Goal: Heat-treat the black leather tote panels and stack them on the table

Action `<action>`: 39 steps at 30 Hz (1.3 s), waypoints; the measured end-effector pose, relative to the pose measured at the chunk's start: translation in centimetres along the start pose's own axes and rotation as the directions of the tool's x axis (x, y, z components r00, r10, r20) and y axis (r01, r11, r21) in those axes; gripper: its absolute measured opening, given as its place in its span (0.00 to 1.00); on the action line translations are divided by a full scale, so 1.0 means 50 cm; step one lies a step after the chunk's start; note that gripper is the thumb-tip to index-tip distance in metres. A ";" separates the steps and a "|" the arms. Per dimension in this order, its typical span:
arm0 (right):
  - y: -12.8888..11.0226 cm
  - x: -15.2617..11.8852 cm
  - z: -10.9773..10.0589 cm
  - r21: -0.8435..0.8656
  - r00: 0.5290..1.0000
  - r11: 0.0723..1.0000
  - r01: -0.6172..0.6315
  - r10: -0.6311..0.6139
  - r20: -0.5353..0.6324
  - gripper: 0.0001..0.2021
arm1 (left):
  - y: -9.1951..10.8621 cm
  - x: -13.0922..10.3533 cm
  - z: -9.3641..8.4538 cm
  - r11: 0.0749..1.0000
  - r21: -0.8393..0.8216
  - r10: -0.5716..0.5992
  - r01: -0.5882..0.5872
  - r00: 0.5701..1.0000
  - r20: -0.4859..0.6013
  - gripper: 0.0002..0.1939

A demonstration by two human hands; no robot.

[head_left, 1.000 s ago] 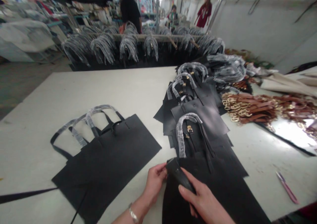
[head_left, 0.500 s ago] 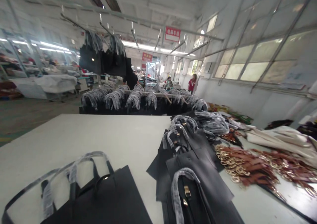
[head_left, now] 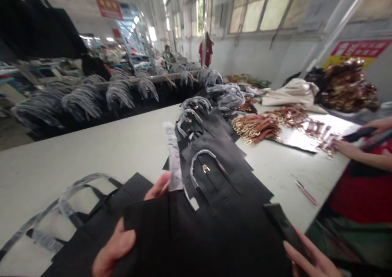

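Observation:
A black bag piece (head_left: 196, 236) fills the bottom middle of the head view. My left hand (head_left: 118, 244) is closed on its left edge, thumb in front and fingertips showing past the top edge. A plastic-wrapped strap (head_left: 174, 158) stands up beside those fingertips. At the lower right, my right hand (head_left: 315, 256) is wrapped round a dark strap (head_left: 283, 224) next to the bag piece. Beyond lie overlapping black bags (head_left: 214, 146) with wrapped handles and gold buckles. Another black bag (head_left: 104, 207) with wrapped handles lies to the left.
Brown straps with gold rings (head_left: 257, 126) lie on the white table (head_left: 92, 146), with a pink-handled tool (head_left: 306, 193) nearer. At the right edge a person's hands (head_left: 349, 150) touch more straps. Bags hang on a rack (head_left: 134, 81) behind the table.
The view has swung right and down. Both my hands have come into view, holding the bag piece and the dark strap. The other person's arms now show at the right.

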State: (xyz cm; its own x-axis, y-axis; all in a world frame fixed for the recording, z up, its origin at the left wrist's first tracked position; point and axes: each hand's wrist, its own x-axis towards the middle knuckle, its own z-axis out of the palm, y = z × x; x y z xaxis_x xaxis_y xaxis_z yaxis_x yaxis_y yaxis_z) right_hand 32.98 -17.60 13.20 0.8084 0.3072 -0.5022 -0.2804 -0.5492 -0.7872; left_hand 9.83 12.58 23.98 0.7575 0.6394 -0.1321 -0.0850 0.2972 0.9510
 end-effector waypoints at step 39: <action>0.003 0.039 0.159 -0.288 0.890 0.955 0.069 0.072 0.451 0.34 | -0.529 0.009 0.080 0.177 0.774 0.244 -0.608 0.789 0.564 0.17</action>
State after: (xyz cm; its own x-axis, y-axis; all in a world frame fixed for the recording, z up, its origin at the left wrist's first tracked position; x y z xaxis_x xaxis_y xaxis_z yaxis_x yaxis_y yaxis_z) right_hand 30.38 -10.91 9.28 0.4657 0.5841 -0.6648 -0.0630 -0.7274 -0.6833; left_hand 14.99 2.16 -0.12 0.9420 0.1771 0.2852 0.0257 -0.8851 0.4647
